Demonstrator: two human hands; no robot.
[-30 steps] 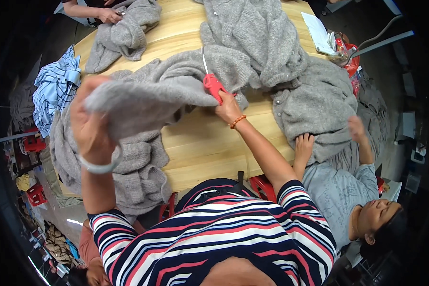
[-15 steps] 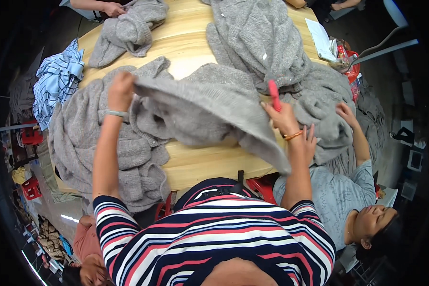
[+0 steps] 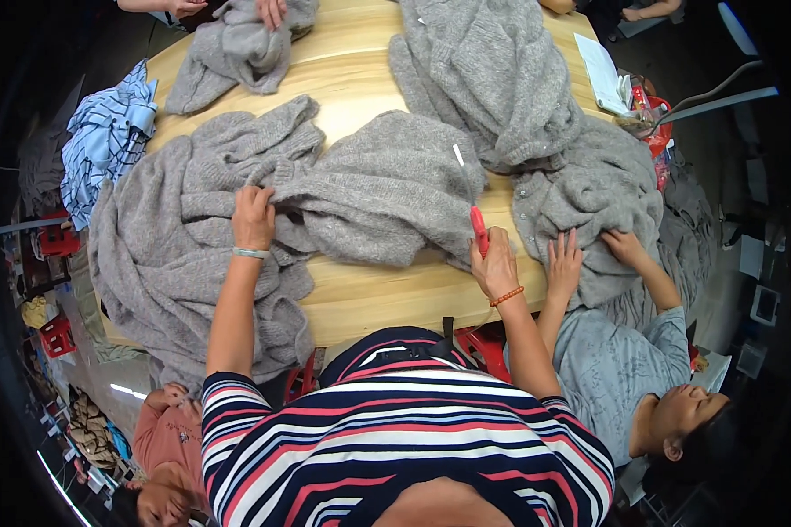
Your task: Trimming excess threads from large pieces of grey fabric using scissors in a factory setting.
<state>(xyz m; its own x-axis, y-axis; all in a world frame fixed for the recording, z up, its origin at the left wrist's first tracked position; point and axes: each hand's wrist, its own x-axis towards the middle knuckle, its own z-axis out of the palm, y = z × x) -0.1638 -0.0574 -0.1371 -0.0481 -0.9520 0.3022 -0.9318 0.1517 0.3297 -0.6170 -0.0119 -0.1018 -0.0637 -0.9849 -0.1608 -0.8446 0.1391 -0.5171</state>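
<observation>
1. Head view: a grey knit garment (image 3: 387,193) lies on the pale wooden tabletop (image 3: 360,303), in front of the person, between the two hands. Its long axis runs left to right, the right end slightly nearer the body.
2. The left hand (image 3: 254,218) pinches the garment's left end, fingers bent over the fabric.
3. The right hand (image 3: 498,263) is closed around a red handle (image 3: 479,228) at the garment's right end; whether it also grips cloth, I cannot tell.
4. The handle's long axis points away from the body, leaning slightly left. A thin white strip (image 3: 458,155) shows roughly in line beyond it; whether they join is unclear.
5. A grey knit heap (image 3: 176,237) adjoins the garment's left end.
</observation>
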